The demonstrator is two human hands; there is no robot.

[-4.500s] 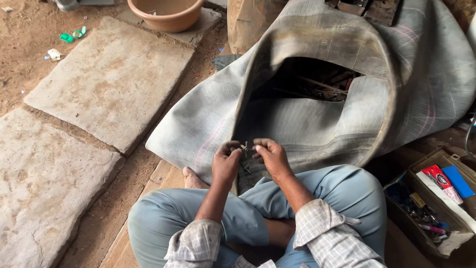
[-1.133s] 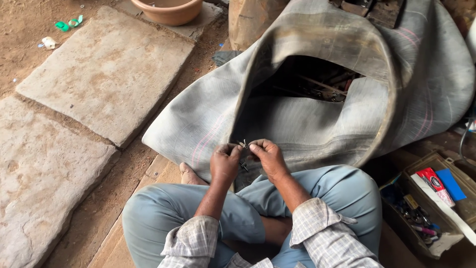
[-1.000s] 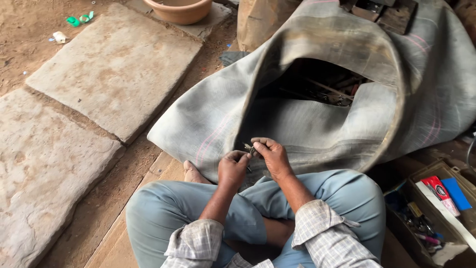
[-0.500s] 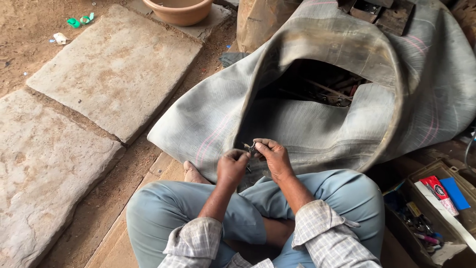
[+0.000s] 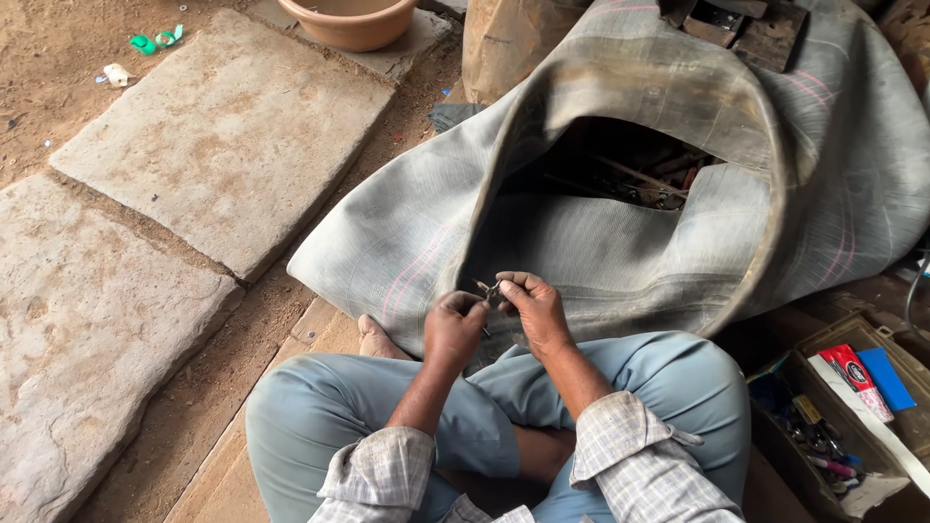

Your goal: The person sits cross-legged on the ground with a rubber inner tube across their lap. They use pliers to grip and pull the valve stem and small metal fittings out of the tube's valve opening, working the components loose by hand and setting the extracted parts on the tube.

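A big grey rubber tube [image 5: 620, 232] was laid on the dirt ground [image 5: 58, 68], beside flat stone slabs [image 5: 228, 136] and a clay bowl [image 5: 354, 19].

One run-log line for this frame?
left hand: pinching small metal piece | right hand: same | inner tube: in front, slack

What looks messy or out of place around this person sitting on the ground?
Green scraps and a small pale bit lie littered on the dirt at top left. The open box at the right is a jumble of small tools. Both hands pinch a tiny metal piece.
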